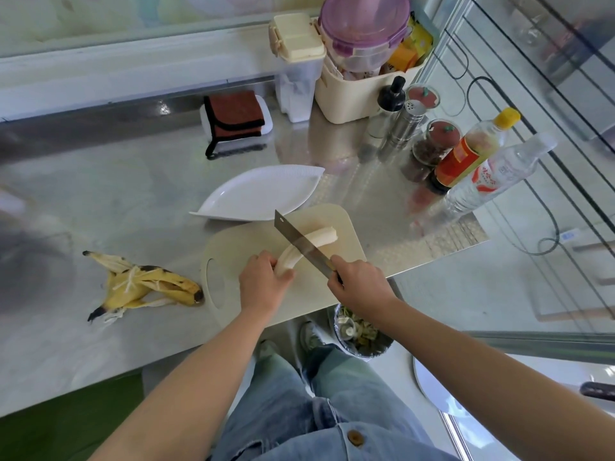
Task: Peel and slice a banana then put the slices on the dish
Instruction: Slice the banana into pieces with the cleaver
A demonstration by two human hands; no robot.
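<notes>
A peeled banana point(319, 239) lies on the cream cutting board point(346, 221) near the counter's front edge. My left hand point(261, 284) grips the banana's near end. My right hand point(357, 282) holds the handle of a knife point(299, 242), whose broad steel blade lies across the middle of the banana. The banana is whole, with no slices visible. A white leaf-shaped dish point(263, 194) sits empty just behind the board. The yellow banana peel point(143, 284) lies on the counter to the left of the board.
Bottles point(472, 154), spice jars and a shaker point(407, 124) stand at the right of the steel counter point(100, 201). A cream basket point(359, 91) with containers and a brown cloth point(234, 118) sit at the back. A bin with scraps point(361, 331) stands on the floor below the counter edge.
</notes>
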